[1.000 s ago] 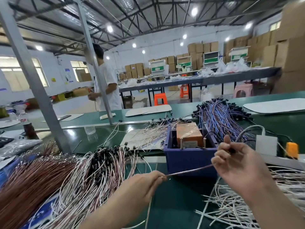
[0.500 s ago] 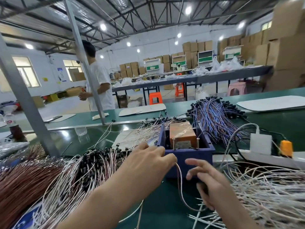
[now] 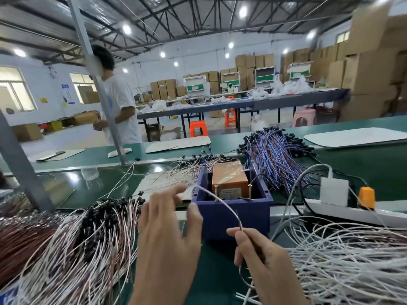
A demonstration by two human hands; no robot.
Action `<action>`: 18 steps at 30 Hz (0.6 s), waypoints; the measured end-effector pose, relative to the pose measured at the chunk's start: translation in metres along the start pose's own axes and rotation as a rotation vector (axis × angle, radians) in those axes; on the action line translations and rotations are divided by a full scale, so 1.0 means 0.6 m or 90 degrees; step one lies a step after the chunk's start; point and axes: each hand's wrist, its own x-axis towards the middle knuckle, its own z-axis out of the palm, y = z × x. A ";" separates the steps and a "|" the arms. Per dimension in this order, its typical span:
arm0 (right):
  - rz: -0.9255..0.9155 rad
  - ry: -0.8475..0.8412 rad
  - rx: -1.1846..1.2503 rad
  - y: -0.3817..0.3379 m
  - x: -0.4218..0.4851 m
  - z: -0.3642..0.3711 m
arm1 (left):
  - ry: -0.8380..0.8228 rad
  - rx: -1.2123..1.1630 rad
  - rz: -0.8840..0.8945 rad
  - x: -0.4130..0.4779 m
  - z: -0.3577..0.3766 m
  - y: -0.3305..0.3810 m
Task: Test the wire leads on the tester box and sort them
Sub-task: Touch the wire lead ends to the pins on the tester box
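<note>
Gripping nothing with the left hand (image 3: 167, 236): fingers straight and spread above the green bench (image 3: 220, 271), forefinger stretched toward the far end of a wire lead (image 3: 220, 200), too blurred there to tell whether touching. Pinching the near end of that lead between thumb and forefinger of the right hand (image 3: 259, 258). Arching up from the pinch, across the front left corner of the tester box (image 3: 233, 214), to just beside the left forefinger

Starting far left: a heap of brown wires (image 3: 19, 245), then beside it a thick pile of pale leads (image 3: 88, 249) with black ends, reaching up to the left hand. At centre, the blue tester box, open at the top, holding an orange unit (image 3: 229, 179) wrapped in clear film, with two upright metal posts (image 3: 250, 191) at its near side. Behind the box, to the right, a bundle of blue and violet leads (image 3: 275, 159). Further right, a white power strip (image 3: 352, 213) carrying a white plug block (image 3: 333, 191) and an orange block (image 3: 366, 194). Lower right, a loose tangle of white leads (image 3: 343, 265) just beside the right hand. Beyond the bench, toward the left, a person (image 3: 120, 106) in a white shirt, standing
</note>
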 end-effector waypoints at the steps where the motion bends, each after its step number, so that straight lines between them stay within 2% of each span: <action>1: -0.001 0.017 0.004 0.000 -0.001 0.001 | -0.033 -0.114 -0.138 0.000 0.002 0.003; 4: -0.021 0.040 -0.030 0.000 -0.006 0.003 | -0.212 -0.448 -0.552 0.016 0.015 0.009; 6: -0.051 0.035 -0.089 0.000 -0.010 0.005 | -0.283 -0.660 -0.693 0.030 0.015 0.012; 9: -0.120 0.060 -0.214 0.002 -0.012 0.007 | -0.331 -0.831 -0.721 0.048 0.012 0.019; 15: -0.186 0.098 -0.328 0.001 -0.013 0.008 | -0.341 -0.851 -0.661 0.054 0.039 0.032; 18: -0.201 0.088 -0.352 0.004 -0.013 0.009 | -0.299 -0.897 -0.671 0.049 0.049 0.022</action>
